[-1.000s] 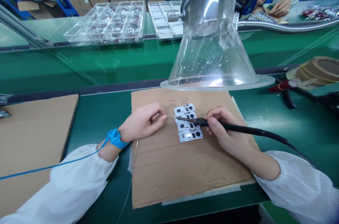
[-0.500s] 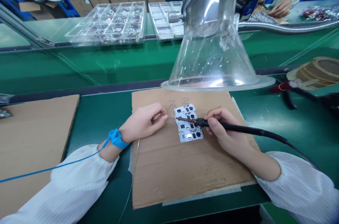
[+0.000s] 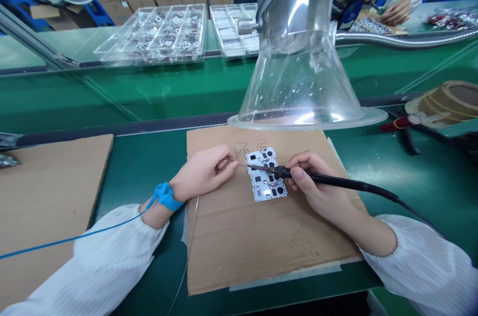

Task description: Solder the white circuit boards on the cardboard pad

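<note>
A white circuit board panel with dark round and square parts lies on a cardboard sheet. My left hand, with a blue strap on its wrist, pinches a thin solder wire at the panel's left edge; the wire trails down over the cardboard. From the right, my right hand grips a black soldering iron. The iron's tip is over the upper left part of the panel, close to the wire's end. Whether tip and wire touch is too small to tell.
A clear extraction hood hangs just above and behind the panel. Another cardboard sheet lies left. At the right are a brown round container and cables. Parts trays stand behind; a person's hand shows at the upper right.
</note>
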`<control>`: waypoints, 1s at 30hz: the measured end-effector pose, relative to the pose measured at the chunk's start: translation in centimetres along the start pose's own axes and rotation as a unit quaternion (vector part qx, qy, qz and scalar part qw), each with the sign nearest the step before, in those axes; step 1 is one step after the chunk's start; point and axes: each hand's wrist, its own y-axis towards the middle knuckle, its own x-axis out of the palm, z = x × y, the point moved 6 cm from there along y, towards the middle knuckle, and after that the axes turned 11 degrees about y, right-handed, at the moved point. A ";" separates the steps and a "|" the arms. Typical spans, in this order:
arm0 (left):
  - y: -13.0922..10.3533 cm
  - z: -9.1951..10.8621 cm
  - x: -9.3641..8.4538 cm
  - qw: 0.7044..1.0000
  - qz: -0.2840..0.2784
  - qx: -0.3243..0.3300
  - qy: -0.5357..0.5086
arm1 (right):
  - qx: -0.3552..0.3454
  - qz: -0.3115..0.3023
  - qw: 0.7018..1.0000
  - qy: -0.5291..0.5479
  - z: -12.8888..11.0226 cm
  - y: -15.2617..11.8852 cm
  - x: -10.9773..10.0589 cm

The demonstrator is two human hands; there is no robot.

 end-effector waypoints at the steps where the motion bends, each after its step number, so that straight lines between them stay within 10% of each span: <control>1: 0.0 0.0 0.1 1.000 -0.003 -0.001 0.002 | 0.004 -0.004 1.000 0.000 0.0 0.0 0.1; 13: 0.7 0.0 -1.7 0.991 0.093 -0.065 -0.072 | -0.014 0.051 0.999 0.000 -0.8 0.5 -0.9; 30: 0.5 0.4 -0.7 0.996 0.046 -0.045 -0.056 | -0.004 0.028 0.999 -0.018 -0.7 0.6 -0.2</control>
